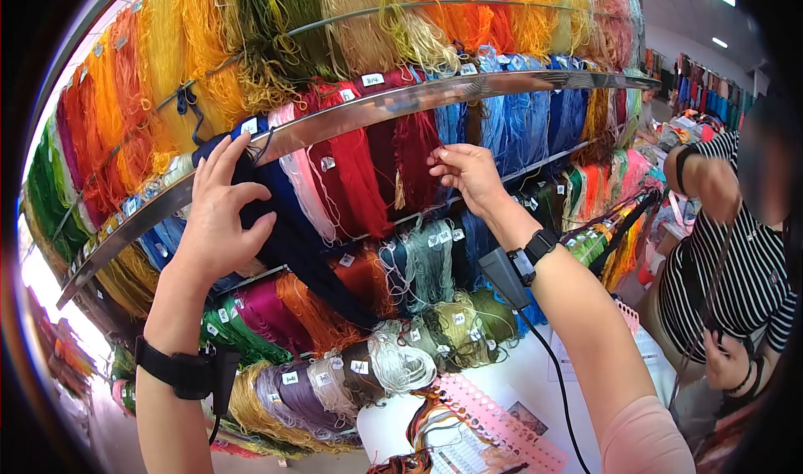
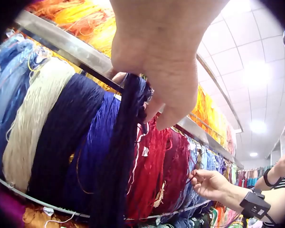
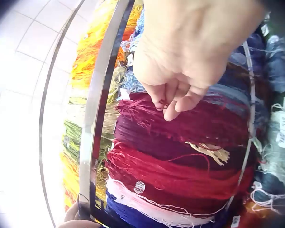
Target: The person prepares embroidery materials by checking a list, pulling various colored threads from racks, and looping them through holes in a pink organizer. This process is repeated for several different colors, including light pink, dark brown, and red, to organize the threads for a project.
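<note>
Skeins of limp, light thread hang from the curved chrome rail (image 1: pixel 401 97). The left hand (image 1: pixel 219 215) curls round the dark navy thread skein (image 1: pixel 288 231) under its palm; the right hand (image 1: pixel 468 173) pinches a strand of the maroon thread skein (image 1: pixel 414 160). Likely snag-prone; grip near the top loop.

A shop: labelled yarn skeins (image 1: pixel 351 181) (every colour) on metal rails (image 1: pixel 401 106).

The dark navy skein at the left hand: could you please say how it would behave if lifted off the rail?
Probably floppy: the dark navy skein hangs limp below the rail at the left hand. Likely light, being loose thread. Its strands may snag neighbouring skeins packed against it.
</note>
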The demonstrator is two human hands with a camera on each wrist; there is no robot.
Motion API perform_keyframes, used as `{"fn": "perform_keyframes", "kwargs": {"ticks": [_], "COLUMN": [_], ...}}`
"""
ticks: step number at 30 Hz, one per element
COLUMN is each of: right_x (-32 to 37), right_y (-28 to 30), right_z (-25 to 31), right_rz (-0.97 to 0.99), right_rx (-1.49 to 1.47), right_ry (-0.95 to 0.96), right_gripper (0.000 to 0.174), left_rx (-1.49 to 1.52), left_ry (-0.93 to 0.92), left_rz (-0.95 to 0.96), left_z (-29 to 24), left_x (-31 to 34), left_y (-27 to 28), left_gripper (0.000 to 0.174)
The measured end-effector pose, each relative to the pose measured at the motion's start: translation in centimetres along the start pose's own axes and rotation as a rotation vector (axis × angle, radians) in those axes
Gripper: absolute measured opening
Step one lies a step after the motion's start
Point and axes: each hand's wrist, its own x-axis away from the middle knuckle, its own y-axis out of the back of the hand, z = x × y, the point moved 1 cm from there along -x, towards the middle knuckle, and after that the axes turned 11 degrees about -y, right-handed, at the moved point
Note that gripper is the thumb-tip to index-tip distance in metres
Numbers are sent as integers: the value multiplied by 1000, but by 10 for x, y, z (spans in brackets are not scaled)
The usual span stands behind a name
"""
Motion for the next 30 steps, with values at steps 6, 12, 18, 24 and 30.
{"fn": "perform_keyframes", "kwargs": {"ticks": [6, 12, 18, 24, 30], "right_x": [7, 28, 94, 129, 205], "right_y": [3, -4, -41, -34, -18], "right_z": [5, 22, 16, 10, 23], "right_rz": [-54, -57, 121, 349, 380], "right_rx": [42, 348, 776, 918, 918], "right_ry": [2, 252, 535, 539, 221], "right_gripper": [12, 10, 11, 16, 13], "left_rx": [10, 20, 1809, 1547, 640], "left_ry": [-6, -62, 672, 625, 772], "left_rz": [1, -580, -131, -211, 640], "left_z": [0, -38, -109, -117, -79], "left_x": [0, -3, -59, 2, 357], "left_y": [3, -3, -76, -57, 19], "left_gripper": [19, 10, 24, 22, 23]}}
